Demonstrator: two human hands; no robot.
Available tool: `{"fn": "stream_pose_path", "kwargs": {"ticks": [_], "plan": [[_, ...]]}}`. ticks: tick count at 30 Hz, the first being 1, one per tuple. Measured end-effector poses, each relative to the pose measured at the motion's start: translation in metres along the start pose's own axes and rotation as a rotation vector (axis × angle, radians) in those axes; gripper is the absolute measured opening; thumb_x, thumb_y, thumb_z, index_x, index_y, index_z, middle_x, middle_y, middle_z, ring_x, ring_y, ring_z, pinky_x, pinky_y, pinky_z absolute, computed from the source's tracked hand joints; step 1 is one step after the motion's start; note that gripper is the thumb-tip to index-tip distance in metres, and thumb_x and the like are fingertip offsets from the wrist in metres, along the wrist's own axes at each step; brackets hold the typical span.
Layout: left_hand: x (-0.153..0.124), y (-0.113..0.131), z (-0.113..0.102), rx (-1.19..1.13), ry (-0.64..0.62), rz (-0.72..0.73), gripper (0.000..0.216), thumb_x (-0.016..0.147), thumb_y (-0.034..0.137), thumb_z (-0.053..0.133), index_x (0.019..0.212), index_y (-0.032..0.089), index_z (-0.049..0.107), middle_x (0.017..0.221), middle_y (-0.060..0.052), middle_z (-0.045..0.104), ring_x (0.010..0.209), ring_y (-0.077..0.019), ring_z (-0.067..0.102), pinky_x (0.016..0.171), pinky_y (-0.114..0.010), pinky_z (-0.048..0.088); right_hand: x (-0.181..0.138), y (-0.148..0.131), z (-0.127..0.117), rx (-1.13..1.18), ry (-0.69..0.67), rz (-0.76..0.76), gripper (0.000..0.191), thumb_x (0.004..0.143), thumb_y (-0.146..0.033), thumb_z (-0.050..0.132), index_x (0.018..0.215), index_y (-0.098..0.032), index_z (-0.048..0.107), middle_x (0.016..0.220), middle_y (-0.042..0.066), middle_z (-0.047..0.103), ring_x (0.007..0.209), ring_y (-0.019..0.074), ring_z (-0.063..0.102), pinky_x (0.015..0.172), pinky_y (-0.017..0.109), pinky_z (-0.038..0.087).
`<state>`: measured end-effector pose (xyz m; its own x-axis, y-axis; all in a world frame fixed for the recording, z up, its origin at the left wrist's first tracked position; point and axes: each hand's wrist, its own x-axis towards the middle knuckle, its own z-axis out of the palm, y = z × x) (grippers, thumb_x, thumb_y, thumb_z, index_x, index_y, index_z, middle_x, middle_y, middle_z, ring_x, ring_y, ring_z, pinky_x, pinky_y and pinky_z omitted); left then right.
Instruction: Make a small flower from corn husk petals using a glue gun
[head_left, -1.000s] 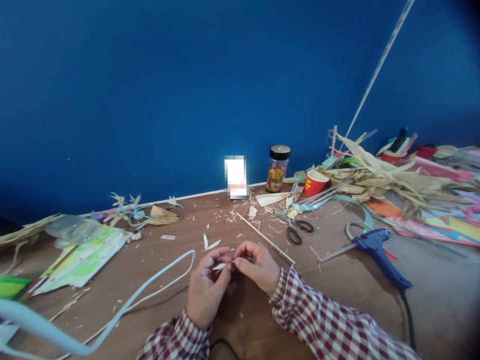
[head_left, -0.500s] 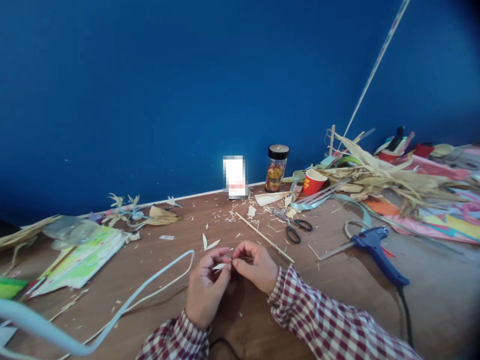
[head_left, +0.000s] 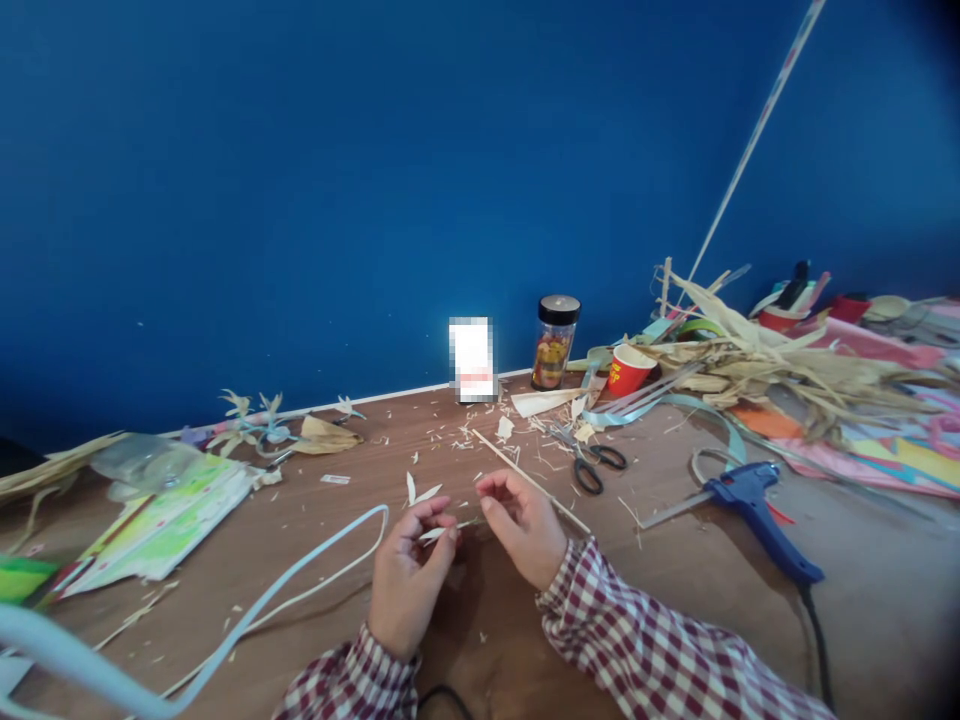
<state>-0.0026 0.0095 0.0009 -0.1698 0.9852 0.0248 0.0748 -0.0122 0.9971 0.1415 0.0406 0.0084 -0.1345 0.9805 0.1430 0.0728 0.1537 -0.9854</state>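
My left hand (head_left: 411,578) is closed in a pinch on a small pale husk petal (head_left: 433,535), whose thin tip sticks out to the right past the thumb. A short gap away, my right hand (head_left: 525,525) hovers with bent fingers, thumb and forefinger slightly apart, and nothing visible between them. Just beyond the left fingertips, loose petal-shaped pieces (head_left: 411,488) lie on the brown table (head_left: 315,550). A thin stick (head_left: 525,474) rests diagonally behind my right hand.
Black-handled scissors (head_left: 588,475) and a blue glue gun (head_left: 761,515) lie to the right. Farther back stand a lidded jar (head_left: 553,350) and a red paper cup (head_left: 628,372), beside heaped dry husks (head_left: 757,350). A pale blue curved strip (head_left: 292,580) crosses the left front.
My right hand has let go near the petal and moved slightly right, opening a gap between the hands. My left hand keeps its pinch, and more of the petal's tip shows.
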Motion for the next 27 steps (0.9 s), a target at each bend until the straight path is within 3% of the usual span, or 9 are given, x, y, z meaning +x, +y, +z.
{"fn": "stream_pose_path", "kwargs": {"ticks": [6,11,18,21,23,27], "plan": [[0.0,-0.002,-0.001,-0.044,0.001,-0.034,0.035,0.068,0.028,0.062,0.102,0.019,0.056,0.081,-0.001,0.06,0.069,-0.0127,0.057,0.064,-0.024,0.047,0.0,-0.006,-0.006,-0.03,0.018,-0.037,0.015,0.083,-0.021,0.038,0.076,-0.018,0.051,0.051,-0.007,0.033,0.042,0.0067,0.029,0.04,0.018,0.023],[0.0,-0.001,0.0,-0.011,-0.018,-0.019,0.034,0.07,0.027,0.06,0.102,0.019,0.054,0.082,-0.002,0.059,0.068,-0.0123,0.057,0.065,-0.025,0.047,-0.002,-0.011,-0.004,-0.159,0.018,-0.077,0.012,0.08,-0.023,0.046,0.076,-0.017,0.056,0.068,-0.001,0.055,0.057,0.0092,0.046,0.053,0.02,0.037],[0.0,-0.001,0.0,0.01,-0.007,-0.016,0.033,0.069,0.027,0.061,0.101,0.019,0.055,0.082,-0.002,0.06,0.07,-0.0135,0.059,0.067,-0.026,0.047,-0.001,-0.012,-0.007,-0.228,-0.015,-0.12,0.026,0.086,-0.023,0.035,0.068,-0.017,0.052,0.062,-0.002,0.053,0.058,0.0095,0.047,0.057,0.021,0.037],[0.0,0.0,0.0,0.031,-0.005,-0.014,0.034,0.068,0.027,0.061,0.101,0.019,0.056,0.081,-0.002,0.061,0.069,-0.0143,0.059,0.065,-0.026,0.048,-0.001,-0.008,-0.005,-0.242,-0.039,-0.143,0.013,0.082,-0.017,0.04,0.079,-0.017,0.053,0.071,0.0,0.056,0.064,0.0105,0.05,0.059,0.021,0.039],[0.0,0.002,0.0,0.035,0.0,-0.006,0.034,0.068,0.027,0.061,0.101,0.019,0.056,0.081,-0.002,0.061,0.069,-0.0149,0.06,0.064,-0.026,0.049,-0.002,-0.005,-0.003,-0.208,-0.09,-0.124,0.015,0.079,-0.015,0.044,0.091,-0.018,0.051,0.079,0.001,0.058,0.068,0.0111,0.053,0.058,0.02,0.041],[-0.002,0.005,0.002,0.029,-0.024,0.002,0.031,0.069,0.026,0.06,0.099,0.019,0.056,0.079,-0.001,0.061,0.068,-0.0153,0.06,0.063,-0.027,0.049,-0.005,-0.005,0.0,-0.199,-0.183,-0.084,0.008,0.077,-0.019,0.047,0.079,-0.018,0.054,0.068,-0.001,0.058,0.061,0.0107,0.053,0.055,0.02,0.041]]}}
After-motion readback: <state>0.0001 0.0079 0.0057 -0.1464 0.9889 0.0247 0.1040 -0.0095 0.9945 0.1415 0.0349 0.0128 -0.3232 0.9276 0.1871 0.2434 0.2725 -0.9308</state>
